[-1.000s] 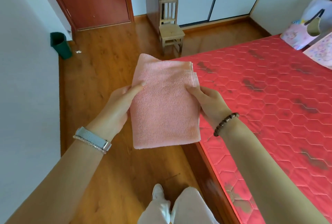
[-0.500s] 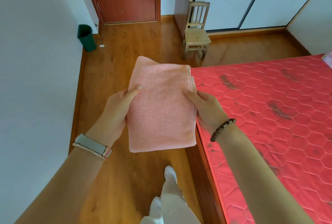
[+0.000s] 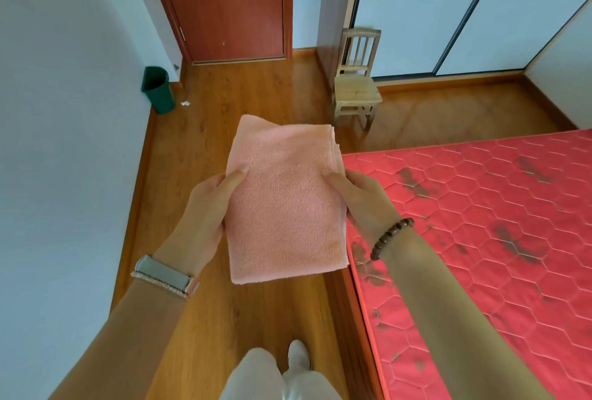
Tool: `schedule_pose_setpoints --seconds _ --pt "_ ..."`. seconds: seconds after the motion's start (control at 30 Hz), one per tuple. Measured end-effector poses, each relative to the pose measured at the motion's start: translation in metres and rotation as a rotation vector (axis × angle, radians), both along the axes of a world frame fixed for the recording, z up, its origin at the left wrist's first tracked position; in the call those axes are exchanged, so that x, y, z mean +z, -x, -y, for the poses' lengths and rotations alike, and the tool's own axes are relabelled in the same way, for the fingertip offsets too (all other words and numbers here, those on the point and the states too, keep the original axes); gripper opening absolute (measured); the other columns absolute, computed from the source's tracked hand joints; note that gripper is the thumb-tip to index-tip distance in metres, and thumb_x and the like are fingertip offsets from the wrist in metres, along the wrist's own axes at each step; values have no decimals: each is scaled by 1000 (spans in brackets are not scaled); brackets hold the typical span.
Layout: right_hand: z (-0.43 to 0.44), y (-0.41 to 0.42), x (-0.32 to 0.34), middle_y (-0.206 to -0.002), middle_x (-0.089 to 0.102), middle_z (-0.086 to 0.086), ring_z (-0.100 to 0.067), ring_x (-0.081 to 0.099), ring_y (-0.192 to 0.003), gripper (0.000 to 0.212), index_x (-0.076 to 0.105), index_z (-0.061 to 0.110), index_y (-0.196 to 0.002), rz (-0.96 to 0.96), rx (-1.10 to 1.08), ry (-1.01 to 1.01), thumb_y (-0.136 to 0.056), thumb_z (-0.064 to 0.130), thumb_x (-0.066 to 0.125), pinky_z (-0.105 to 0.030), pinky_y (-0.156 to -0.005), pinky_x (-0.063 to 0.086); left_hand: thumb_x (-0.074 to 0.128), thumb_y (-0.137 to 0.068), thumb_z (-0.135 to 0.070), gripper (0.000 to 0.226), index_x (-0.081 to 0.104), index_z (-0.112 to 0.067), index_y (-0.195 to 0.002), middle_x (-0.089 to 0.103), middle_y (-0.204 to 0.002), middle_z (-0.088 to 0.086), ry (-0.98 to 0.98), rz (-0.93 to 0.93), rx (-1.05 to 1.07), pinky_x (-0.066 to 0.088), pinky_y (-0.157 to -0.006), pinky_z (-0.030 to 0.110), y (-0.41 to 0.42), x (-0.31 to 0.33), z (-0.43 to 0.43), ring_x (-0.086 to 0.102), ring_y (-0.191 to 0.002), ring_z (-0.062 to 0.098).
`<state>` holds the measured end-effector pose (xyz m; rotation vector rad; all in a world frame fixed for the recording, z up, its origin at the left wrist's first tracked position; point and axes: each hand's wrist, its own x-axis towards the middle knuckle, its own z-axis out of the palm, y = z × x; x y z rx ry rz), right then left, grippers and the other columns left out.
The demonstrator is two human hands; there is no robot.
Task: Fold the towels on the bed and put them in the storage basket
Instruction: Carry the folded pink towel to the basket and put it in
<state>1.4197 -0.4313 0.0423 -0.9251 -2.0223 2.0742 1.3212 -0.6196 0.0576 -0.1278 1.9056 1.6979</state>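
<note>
Fingers hidden under folded pink terry towel [image 3: 285, 204] | left hand [image 3: 205, 207], right hand [image 3: 362, 197] grasp its side edges, thumbs on top

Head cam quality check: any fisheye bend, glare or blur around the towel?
Head view: pink towel, left hand and right hand are sharp; light is soft and even, no hard shadows; a pale sheen washes the floor beside the chair; door and wardrobe edges lean outward from wide-angle distortion; trouser legs at the bottom edge look soft.
</note>
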Motion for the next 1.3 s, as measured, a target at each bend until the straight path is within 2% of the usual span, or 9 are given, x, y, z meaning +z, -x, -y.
schedule_pose_setpoints --seconds 0.13,0.37,0.47,0.7,0.9,1.0,1.07,1.17,1.3 --pt "-17 33 -1 -114 66 -21 -38 64 -106 53 69 5 -98 25 -14 6 -73 51 63 -57 -95 50 60 -94 -45 13 59 -33 -97 63 -111 -5 29 -8 -9 46 -96 43 35 -1 -17 59 -106 18" --pt "-41 104 -8 -109 71 -6 -26 67 -105 34 72 19 -95 20 -60 38 -78 47 63 -49 -97 51 57 -96 -42 9 58 -33 -95 60 -102 -11 13 -58 -59 45 -81 30 114 -7 -46 57 -94 8" --pt "-45 142 -9 -109 71 -8 -28 66 -105 24 72 18 -96 18 -82 49 -90 39 62 -51 -97 51 56 -97 -43 19 58 -29 -108 61 -104 -12 9 -76 -89 43 -74 28 153 -9 -51 57 -96 7" --pt "-39 235 0 -111 69 -12 -30 65 -105 28 71 15 -99 55 -156 12 -92 40 60 -51 -96 51 57 -95 -48 46 55 -22 -133 60 -117 -10 16 -50 -148 44 -99 40 254 -5 -55 57 -111 16" --pt "-44 286 5 -116 66 -18 -36 61 -110 32 70 9 -98 21 -217 29 -91 39 62 -56 -98 49 54 -97 -46 23 48 -31 -114 54 -100 -18 8 -50 -178 38 -86 33 317 0 -70 52 -91 4" --pt "-54 305 6 -116 65 -18 -36 61 -110 33 69 7 -100 17 -224 40 -92 38 62 -56 -98 48 55 -96 -48 35 51 -30 -126 55 -103 -18 -4 -39 -184 38 -91 36 339 -2 -79 52 -93 2" --pt "-63 318 5 -113 68 -13 -32 63 -108 27 70 13 -97 25 -222 45 -91 38 63 -52 -98 50 55 -96 -48 47 51 -25 -136 56 -106 -17 -4 -24 -182 38 -93 36 354 -6 -87 52 -96 3" --pt "-78 337 4 -112 69 -11 -30 64 -108 22 70 17 -95 30 -228 45 -91 37 63 -51 -99 50 55 -96 -48 47 52 -24 -136 56 -107 -17 -17 -7 -184 38 -91 36 372 -9 -103 53 -98 5" --pt "-104 366 1 -120 63 -21 -39 58 -115 23 70 14 -90 19 -241 67 -92 36 62 -56 -101 46 54 -98 -43 24 52 -29 -117 57 -101 -16 -31 -11 -166 39 -72 25 398 -10 -134 54 -92 4"
